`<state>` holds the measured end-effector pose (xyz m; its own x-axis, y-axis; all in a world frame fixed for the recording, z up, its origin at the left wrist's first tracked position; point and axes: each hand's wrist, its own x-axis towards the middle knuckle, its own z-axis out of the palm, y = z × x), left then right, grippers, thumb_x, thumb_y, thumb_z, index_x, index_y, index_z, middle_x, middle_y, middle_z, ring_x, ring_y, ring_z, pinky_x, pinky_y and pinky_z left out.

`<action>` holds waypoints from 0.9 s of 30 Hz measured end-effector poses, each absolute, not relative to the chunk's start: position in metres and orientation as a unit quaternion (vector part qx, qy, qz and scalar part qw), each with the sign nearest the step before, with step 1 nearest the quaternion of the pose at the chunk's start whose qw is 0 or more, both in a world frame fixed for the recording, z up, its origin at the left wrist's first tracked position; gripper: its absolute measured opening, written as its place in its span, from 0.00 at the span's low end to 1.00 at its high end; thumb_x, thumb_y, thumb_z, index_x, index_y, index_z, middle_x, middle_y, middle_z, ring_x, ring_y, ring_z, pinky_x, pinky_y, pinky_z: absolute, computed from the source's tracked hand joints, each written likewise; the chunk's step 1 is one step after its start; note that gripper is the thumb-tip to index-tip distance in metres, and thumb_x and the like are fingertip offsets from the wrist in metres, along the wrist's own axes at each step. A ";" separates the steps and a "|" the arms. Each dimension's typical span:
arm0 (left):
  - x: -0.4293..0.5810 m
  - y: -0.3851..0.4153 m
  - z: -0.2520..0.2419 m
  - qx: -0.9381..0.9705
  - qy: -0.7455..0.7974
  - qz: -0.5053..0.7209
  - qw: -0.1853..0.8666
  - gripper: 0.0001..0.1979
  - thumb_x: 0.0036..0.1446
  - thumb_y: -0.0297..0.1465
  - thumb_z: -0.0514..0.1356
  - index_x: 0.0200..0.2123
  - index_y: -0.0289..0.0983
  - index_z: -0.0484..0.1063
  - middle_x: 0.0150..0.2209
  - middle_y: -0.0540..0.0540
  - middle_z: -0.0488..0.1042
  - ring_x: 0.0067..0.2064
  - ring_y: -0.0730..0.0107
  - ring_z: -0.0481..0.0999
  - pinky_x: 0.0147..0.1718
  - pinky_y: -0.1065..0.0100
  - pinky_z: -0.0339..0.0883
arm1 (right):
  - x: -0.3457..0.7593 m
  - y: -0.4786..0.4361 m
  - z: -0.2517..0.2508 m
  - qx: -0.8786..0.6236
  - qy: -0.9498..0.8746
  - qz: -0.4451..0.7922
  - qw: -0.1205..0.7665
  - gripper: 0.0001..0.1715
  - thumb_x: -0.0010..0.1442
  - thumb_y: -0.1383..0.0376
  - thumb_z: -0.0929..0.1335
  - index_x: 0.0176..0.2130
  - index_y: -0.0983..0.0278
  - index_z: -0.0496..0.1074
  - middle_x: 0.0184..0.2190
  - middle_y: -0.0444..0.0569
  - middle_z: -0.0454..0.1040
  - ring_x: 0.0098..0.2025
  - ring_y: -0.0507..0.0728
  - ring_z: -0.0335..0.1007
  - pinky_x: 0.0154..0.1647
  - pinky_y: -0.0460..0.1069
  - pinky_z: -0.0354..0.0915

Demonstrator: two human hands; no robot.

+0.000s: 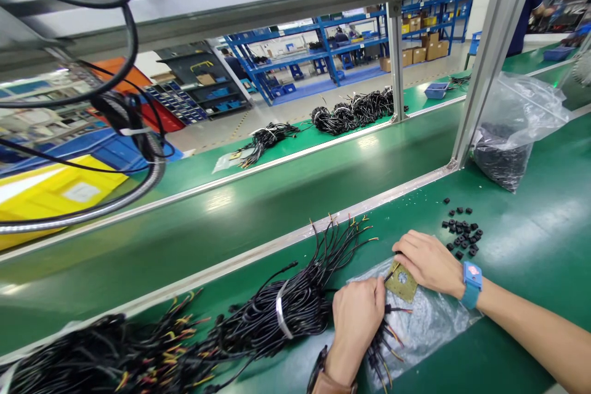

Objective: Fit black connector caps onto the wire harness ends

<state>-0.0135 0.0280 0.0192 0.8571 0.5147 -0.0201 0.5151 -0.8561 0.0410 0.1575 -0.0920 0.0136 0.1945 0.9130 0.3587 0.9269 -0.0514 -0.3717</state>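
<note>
My left hand (357,314) is closed around a black cable (391,272), whose thin end points up toward my other hand. My right hand (427,261), with a blue wrist strap, pinches a small black piece (398,252) at the cable's end; the fingers partly hide it. Between the hands lies a yellowish square plate (407,289) with a round hole, on a clear plastic bag (438,320). Several cable ends with bare coloured wires (383,345) stick out beside and below my left hand. Small black blocks (464,235) lie scattered beyond my right hand.
Tied bundles of black cable (290,305) lie to the left, along a metal rail (258,258). A plastic bag of black parts (505,148) stands by an upright metal post (480,61). Across the green conveyor lie more cable bundles (355,112) and a blue tray (436,91).
</note>
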 end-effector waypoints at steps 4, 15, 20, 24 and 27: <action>-0.016 0.028 0.013 0.965 0.261 0.032 0.023 0.23 0.70 0.37 0.51 0.24 0.40 0.75 0.24 0.46 0.78 0.26 0.63 0.78 0.25 0.64 0.42 | 0.158 -0.092 0.013 -0.726 -0.629 -0.015 0.277 0.09 0.73 0.65 0.61 0.45 0.63 0.70 0.39 0.51 0.75 0.41 0.60 0.69 0.42 0.55 0.66; -0.028 0.025 0.007 0.901 0.212 0.312 0.214 0.14 0.71 0.34 0.51 0.36 0.39 0.73 0.30 0.50 0.76 0.30 0.71 0.75 0.32 0.71 0.63 | 0.168 -0.095 0.026 -0.707 -0.478 0.120 0.508 0.10 0.70 0.60 0.66 0.46 0.60 0.75 0.38 0.48 0.77 0.38 0.57 0.72 0.41 0.52 0.68; -0.028 0.023 0.011 0.900 0.203 0.313 0.226 0.14 0.71 0.32 0.52 0.33 0.39 0.73 0.27 0.50 0.74 0.28 0.73 0.72 0.30 0.71 0.61 | 0.166 -0.096 0.032 -0.658 -0.460 0.251 0.541 0.15 0.70 0.58 0.66 0.51 0.60 0.77 0.43 0.49 0.79 0.42 0.57 0.74 0.45 0.52 0.71; -0.028 0.022 0.012 0.904 0.203 0.303 0.224 0.15 0.71 0.33 0.52 0.32 0.39 0.72 0.26 0.51 0.73 0.27 0.73 0.71 0.29 0.71 0.60 | 0.166 -0.096 0.030 -0.652 -0.456 0.275 0.539 0.15 0.70 0.58 0.66 0.51 0.61 0.77 0.43 0.50 0.80 0.43 0.57 0.75 0.47 0.53 0.71; -0.028 0.022 0.012 0.907 0.201 0.298 0.218 0.15 0.70 0.33 0.52 0.32 0.39 0.72 0.25 0.51 0.72 0.26 0.73 0.71 0.28 0.71 0.60 | 0.167 -0.096 0.028 -0.644 -0.463 0.284 0.538 0.14 0.70 0.60 0.66 0.51 0.61 0.76 0.44 0.50 0.80 0.44 0.57 0.76 0.47 0.52 0.71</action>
